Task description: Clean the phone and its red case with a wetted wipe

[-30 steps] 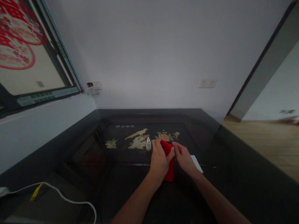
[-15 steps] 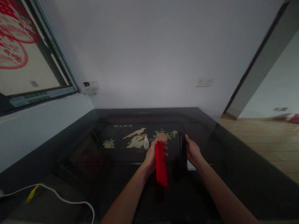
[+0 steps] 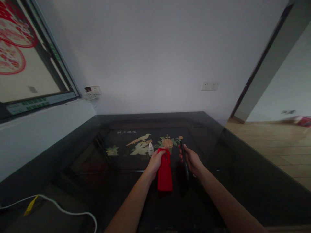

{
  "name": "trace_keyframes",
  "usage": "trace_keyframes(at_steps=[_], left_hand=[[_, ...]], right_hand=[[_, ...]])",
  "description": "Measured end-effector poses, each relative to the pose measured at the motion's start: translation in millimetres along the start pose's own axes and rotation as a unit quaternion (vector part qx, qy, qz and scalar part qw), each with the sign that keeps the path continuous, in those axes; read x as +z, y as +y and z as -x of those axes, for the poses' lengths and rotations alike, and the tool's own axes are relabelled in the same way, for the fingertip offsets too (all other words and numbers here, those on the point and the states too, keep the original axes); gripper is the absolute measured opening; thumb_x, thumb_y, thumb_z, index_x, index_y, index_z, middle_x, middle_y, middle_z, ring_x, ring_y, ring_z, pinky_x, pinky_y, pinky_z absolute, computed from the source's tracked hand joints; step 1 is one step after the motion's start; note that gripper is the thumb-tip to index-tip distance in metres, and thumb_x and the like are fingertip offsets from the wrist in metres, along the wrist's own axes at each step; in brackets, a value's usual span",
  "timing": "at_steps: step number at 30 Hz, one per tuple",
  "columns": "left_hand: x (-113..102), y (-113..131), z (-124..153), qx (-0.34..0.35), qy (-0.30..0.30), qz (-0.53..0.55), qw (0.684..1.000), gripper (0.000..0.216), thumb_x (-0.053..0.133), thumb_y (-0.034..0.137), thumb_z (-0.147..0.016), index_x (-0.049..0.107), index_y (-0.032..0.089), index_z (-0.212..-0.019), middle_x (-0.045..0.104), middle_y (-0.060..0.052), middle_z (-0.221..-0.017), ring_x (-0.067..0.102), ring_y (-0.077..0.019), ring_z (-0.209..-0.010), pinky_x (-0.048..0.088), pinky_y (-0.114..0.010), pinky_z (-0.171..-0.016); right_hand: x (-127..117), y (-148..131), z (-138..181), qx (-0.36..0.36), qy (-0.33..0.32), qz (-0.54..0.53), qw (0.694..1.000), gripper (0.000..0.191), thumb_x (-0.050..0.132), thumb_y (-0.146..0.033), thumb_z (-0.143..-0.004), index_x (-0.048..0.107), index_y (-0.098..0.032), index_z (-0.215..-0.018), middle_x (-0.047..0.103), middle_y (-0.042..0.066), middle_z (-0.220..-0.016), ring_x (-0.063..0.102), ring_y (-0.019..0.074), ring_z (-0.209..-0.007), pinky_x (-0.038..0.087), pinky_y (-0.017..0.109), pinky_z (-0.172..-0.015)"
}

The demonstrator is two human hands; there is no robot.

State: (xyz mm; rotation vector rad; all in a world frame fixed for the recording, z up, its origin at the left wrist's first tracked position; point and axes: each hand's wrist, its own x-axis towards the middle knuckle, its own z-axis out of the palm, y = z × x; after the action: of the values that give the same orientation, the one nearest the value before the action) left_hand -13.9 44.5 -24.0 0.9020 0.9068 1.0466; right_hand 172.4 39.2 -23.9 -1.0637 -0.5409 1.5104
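My left hand (image 3: 155, 161) is closed around the upper end of a red phone case (image 3: 165, 174), its thumb lying across the top near small camera holes. In my right hand (image 3: 193, 158) is a slim black phone (image 3: 184, 161), turned nearly edge-on and tilted. A gap separates the two things, and both are held above the dark table. Just beyond my left hand stands a small white dropper bottle (image 3: 150, 149), upright. Something white under my right wrist is almost wholly hidden.
The glossy black table (image 3: 116, 194) bears an inlaid bird-and-flower picture (image 3: 143, 144). A white cable (image 3: 60, 207) with a yellow tag (image 3: 30, 206) runs along the left front. The wall behind carries sockets (image 3: 210, 85); a window (image 3: 26, 55) is at left.
My left hand has turned the red phone case so its broad face shows. My right hand has moved left with the phone, now turned more edge-on. The view has shifted slightly.
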Motion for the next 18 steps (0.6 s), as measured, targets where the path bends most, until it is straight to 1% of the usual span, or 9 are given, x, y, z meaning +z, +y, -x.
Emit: trace_keyframes(at_steps=[3, 5, 6, 8, 10, 12, 15, 18], left_hand=[[-7.0, -8.2, -7.8, 0.045, 0.043, -0.065, 0.996, 0.039, 0.069, 0.038, -0.082, 0.064, 0.020, -0.115, 0.074, -0.005, -0.095, 0.070, -0.0190, -0.082, 0.054, -0.034, -0.081], [-10.4, -10.7, -9.1, 0.102, 0.077, -0.162, 0.979, 0.038, 0.072, 0.034, -0.081, 0.060, 0.019, -0.114, 0.071, -0.007, -0.104, 0.069, -0.0198, -0.092, 0.052, -0.037, -0.092], [-10.9, -11.0, -8.2, 0.137, 0.091, -0.218, 0.962, 0.039, 0.073, 0.030, -0.081, 0.059, 0.018, -0.114, 0.069, -0.009, -0.109, 0.068, -0.0208, -0.099, 0.049, -0.039, -0.098], [-9.4, -10.6, -3.7, 0.205, 0.106, -0.324, 0.917, 0.040, 0.072, 0.025, -0.080, 0.057, 0.017, -0.116, 0.062, -0.011, -0.119, 0.062, -0.0229, -0.114, 0.043, -0.042, -0.106], [-5.4, -10.9, 2.4, 0.251, 0.098, -0.400, 0.876, 0.040, 0.070, 0.024, -0.081, 0.057, 0.018, -0.119, 0.056, -0.011, -0.125, 0.056, -0.0243, -0.121, 0.040, -0.043, -0.110], [-0.5, -13.3, 7.8, 0.263, 0.078, -0.452, 0.849, 0.041, 0.070, 0.024, -0.080, 0.057, 0.019, -0.119, 0.053, -0.011, -0.124, 0.053, -0.0260, -0.122, 0.040, -0.044, -0.110], [4.9, -20.4, 11.5, 0.252, 0.061, -0.514, 0.818, 0.047, 0.075, 0.023, -0.073, 0.057, 0.021, -0.117, 0.053, -0.010, -0.121, 0.051, -0.0290, -0.119, 0.041, -0.045, -0.107], [6.9, -28.0, 10.7, 0.226, 0.053, -0.547, 0.804, 0.047, 0.072, 0.021, -0.073, 0.057, 0.022, -0.118, 0.054, -0.010, -0.120, 0.053, -0.0293, -0.115, 0.042, -0.044, -0.102]], right_hand=[[0.7, -0.3, 1.2, -0.002, -0.003, -0.001, 1.000, 0.021, 0.057, -0.038, -0.098, 0.064, -0.022, -0.087, 0.062, 0.000, -0.059, 0.052, 0.0138, -0.043, 0.042, 0.023, -0.038], [2.0, -0.4, 2.3, -0.007, -0.003, -0.001, 1.000, 0.018, 0.060, -0.037, -0.096, 0.066, -0.022, -0.090, 0.063, 0.000, -0.060, 0.054, 0.0150, -0.045, 0.043, 0.024, -0.039], [2.8, -0.5, 2.9, -0.009, -0.003, -0.001, 1.000, 0.016, 0.061, -0.037, -0.095, 0.066, -0.022, -0.092, 0.063, 0.000, -0.060, 0.055, 0.0155, -0.045, 0.043, 0.025, -0.039], [4.3, -0.5, 3.9, -0.012, -0.003, -0.003, 1.000, 0.016, 0.062, -0.036, -0.094, 0.067, -0.021, -0.096, 0.063, 0.000, -0.059, 0.054, 0.0160, -0.045, 0.042, 0.025, -0.038], [5.4, -0.5, 4.5, -0.011, -0.004, -0.007, 1.000, 0.016, 0.061, -0.035, -0.095, 0.067, -0.020, -0.096, 0.062, 0.000, -0.059, 0.053, 0.0154, -0.044, 0.041, 0.025, -0.037], [5.8, -0.4, 4.5, -0.010, -0.006, -0.011, 1.000, 0.016, 0.060, -0.034, -0.096, 0.067, -0.020, -0.095, 0.062, 0.000, -0.059, 0.052, 0.0148, -0.043, 0.041, 0.024, -0.036], [5.0, 0.6, 3.4, -0.010, -0.020, -0.015, 1.000, 0.015, 0.061, -0.035, -0.095, 0.065, -0.020, -0.095, 0.061, 0.000, -0.060, 0.051, 0.0141, -0.043, 0.039, 0.023, -0.035], [2.3, 1.3, 1.9, 0.005, -0.045, -0.034, 0.998, 0.015, 0.061, -0.035, -0.094, 0.062, -0.020, -0.097, 0.057, -0.003, -0.059, 0.047, 0.0112, -0.041, 0.037, 0.020, -0.035]])
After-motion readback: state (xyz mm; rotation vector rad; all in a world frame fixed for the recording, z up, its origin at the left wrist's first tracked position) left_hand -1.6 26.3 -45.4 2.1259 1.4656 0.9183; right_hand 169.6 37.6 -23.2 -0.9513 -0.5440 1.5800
